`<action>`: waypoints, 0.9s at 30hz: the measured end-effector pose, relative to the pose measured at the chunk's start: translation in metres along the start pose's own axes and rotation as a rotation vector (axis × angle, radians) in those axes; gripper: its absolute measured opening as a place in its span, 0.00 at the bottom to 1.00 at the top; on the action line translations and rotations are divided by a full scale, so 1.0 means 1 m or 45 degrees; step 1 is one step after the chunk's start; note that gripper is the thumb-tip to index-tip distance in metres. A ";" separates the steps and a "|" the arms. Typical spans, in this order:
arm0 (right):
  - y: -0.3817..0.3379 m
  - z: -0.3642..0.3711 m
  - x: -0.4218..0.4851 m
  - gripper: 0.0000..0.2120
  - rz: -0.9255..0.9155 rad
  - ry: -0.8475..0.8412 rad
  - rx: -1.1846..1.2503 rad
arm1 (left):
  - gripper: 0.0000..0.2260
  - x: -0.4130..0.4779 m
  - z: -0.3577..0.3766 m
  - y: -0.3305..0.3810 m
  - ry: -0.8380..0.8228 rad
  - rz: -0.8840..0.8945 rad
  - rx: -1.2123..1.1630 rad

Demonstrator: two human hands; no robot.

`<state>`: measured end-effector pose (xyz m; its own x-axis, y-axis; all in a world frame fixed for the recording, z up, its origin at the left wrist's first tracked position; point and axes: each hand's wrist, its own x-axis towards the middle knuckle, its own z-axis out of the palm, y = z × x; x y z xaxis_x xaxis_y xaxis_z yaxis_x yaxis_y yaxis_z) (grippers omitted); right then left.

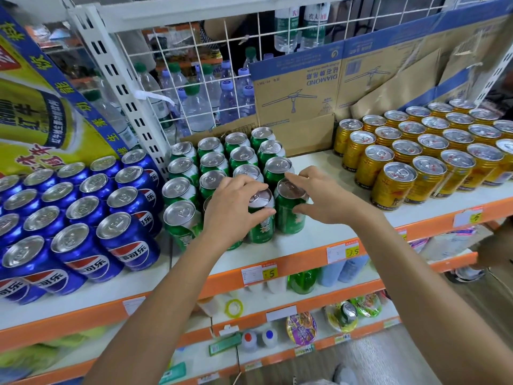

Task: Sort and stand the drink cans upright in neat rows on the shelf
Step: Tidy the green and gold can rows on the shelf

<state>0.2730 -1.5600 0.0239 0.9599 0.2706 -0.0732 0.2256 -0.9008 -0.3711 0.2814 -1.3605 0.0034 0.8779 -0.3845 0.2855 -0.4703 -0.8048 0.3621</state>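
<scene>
Several green cans (211, 162) stand upright in rows in the middle of the white shelf (327, 232). My left hand (236, 207) grips the top of a green front-row can (261, 226) from above. My right hand (324, 195) curls round the neighbouring green can (290, 218) at the group's right front corner, thumb on its side and fingers over the rim. Both cans stand on the shelf, side by side. Blue cola cans (83, 212) fill the shelf to the left and gold cans (422, 154) stand in rows to the right.
Bare shelf lies between the green and gold cans. A flattened cardboard box (299, 87) leans against the wire back grid (177, 79), with water bottles (200, 107) behind it. An orange shelf edge with price tags (269, 273) runs in front. Lower shelves hold bottles and bowls.
</scene>
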 end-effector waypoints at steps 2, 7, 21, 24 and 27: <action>-0.001 0.000 0.000 0.36 0.010 -0.007 0.003 | 0.23 0.000 0.000 0.002 -0.012 -0.006 0.022; -0.001 0.002 -0.004 0.35 0.021 0.027 0.054 | 0.24 -0.001 0.001 0.006 -0.039 -0.019 0.077; 0.024 0.008 -0.047 0.24 0.055 0.191 0.109 | 0.21 0.007 0.003 0.046 0.100 0.088 0.176; 0.034 0.004 -0.053 0.24 0.016 0.181 0.090 | 0.21 0.014 0.013 0.062 0.074 0.033 0.261; 0.054 -0.007 -0.061 0.24 -0.023 0.172 0.069 | 0.23 0.023 0.019 0.070 -0.036 -0.158 0.423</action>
<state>0.2277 -1.6278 0.0142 0.9703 0.2349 0.0578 0.2370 -0.8755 -0.4210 0.2704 -1.4338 0.0187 0.9309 -0.2833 0.2308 -0.3089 -0.9475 0.0829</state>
